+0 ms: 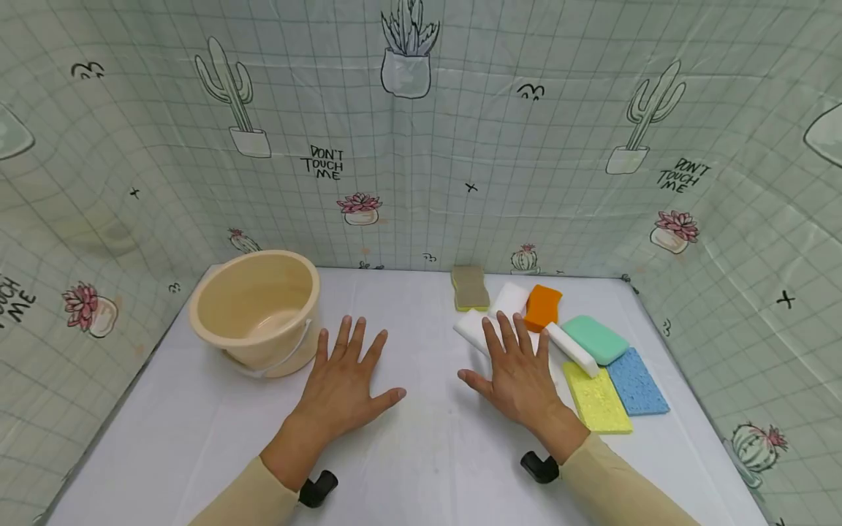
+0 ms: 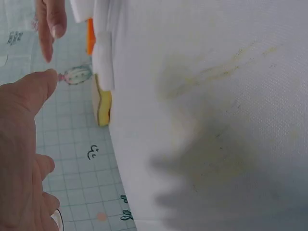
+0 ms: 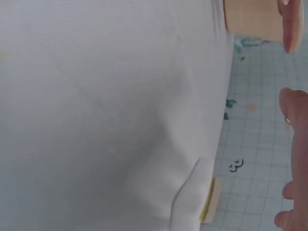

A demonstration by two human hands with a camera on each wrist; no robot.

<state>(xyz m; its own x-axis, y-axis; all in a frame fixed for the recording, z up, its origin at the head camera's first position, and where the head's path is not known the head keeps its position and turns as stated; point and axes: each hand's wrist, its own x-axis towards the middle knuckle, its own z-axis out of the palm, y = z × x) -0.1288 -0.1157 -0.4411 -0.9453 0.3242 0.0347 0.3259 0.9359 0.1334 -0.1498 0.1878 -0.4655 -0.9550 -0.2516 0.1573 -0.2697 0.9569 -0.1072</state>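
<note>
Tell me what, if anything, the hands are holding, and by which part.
Nothing is held: the left hand is open beside the bucket, and the right hand is open near the sponges.

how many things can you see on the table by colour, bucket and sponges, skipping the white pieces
Cream bucket: 1
Grey-topped sponge: 1
Orange sponge: 1
Green sponge: 1
Blue sponge: 1
Yellow sponge: 1
Total: 6
</note>
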